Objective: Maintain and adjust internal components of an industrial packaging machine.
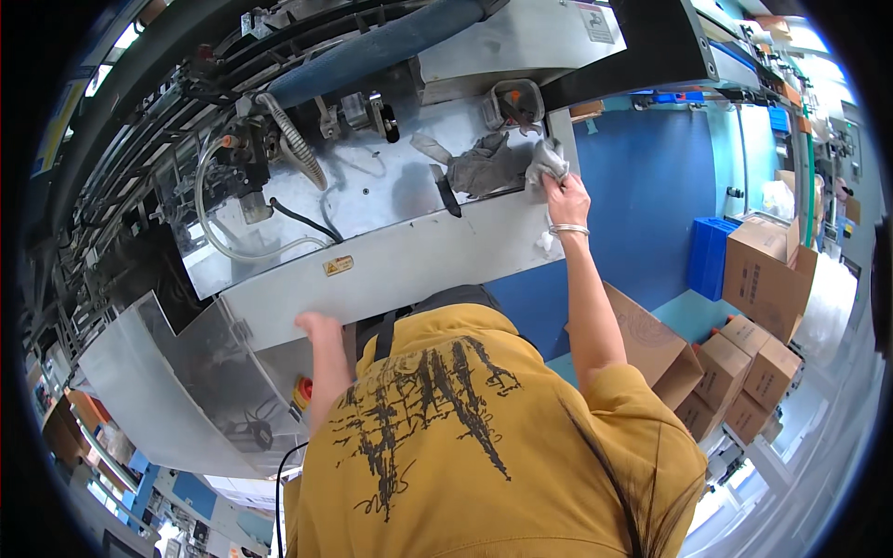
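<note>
In my right hand [567, 200] is a crumpled grey cloth [547, 163], pinched at the right end of the machine's pale front ledge [437, 244]. Left of it, a darker grey rag [481, 167] lies bunched on the metal machine bed [405, 191]. A dark flat strip [446, 191] lies beside that rag. Behind the cloth stands a clear plastic tub [514, 102] with something orange and dark inside. My left hand [321, 325] is low at the left, close to the ledge's front edge; its fingers are too unclear to read.
A thick blue hose [372, 54] and a ribbed metal conduit [296, 144] cross the machine at upper left. A clear curved guard [195, 391] stands at lower left. On the right are a blue crate [711, 258] and several cardboard boxes [767, 270] near the blue floor [642, 195].
</note>
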